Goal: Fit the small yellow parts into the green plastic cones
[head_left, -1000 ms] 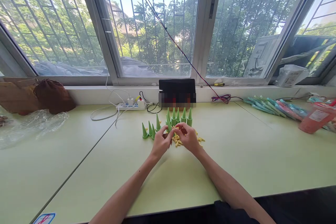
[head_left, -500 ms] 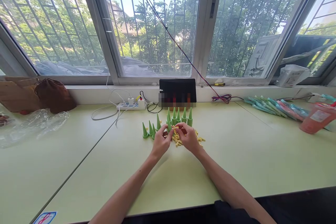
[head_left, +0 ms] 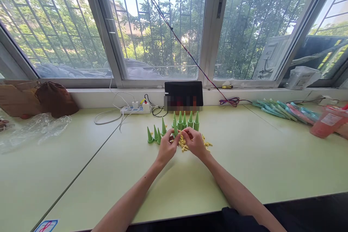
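At the frame's centre, the left hand (head_left: 166,147) grips a green cone (head_left: 175,129); the right hand (head_left: 194,142), its hold unclear, is just beside it, near yellow pieces (head_left: 184,148).

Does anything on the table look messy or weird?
A little: the yellow pieces lie in a loose heap by the right hand, pointing every way, while the green cones behind them stand upright. The red cup looks tilted, but that may just be the wide view.
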Tool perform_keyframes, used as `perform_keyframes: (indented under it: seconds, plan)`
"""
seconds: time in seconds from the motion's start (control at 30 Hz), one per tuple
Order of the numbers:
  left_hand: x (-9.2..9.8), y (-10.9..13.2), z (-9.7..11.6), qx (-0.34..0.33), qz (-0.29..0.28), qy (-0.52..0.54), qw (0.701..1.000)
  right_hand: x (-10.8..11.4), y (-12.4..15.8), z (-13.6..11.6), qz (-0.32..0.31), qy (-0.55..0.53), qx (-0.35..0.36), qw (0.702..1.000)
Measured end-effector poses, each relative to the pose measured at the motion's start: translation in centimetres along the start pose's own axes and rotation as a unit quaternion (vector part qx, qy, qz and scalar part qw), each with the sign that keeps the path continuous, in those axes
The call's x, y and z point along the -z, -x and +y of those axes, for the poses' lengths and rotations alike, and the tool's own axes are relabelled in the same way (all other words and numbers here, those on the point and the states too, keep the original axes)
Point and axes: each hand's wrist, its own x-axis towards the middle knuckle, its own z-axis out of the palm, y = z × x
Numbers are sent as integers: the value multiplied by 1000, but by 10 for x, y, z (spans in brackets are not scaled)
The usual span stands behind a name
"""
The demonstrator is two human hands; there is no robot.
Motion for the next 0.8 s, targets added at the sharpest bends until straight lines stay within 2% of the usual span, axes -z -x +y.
perform_keyframes:
  seconds: [0.33,0.8]
  plan:
    - [0,1,2,-2,-6,-8,1000,0,0,3,4,30,-4,1000]
    - [0,0,-1,-8,9,-10,1000,1,0,0,-17,17,-8,1000]
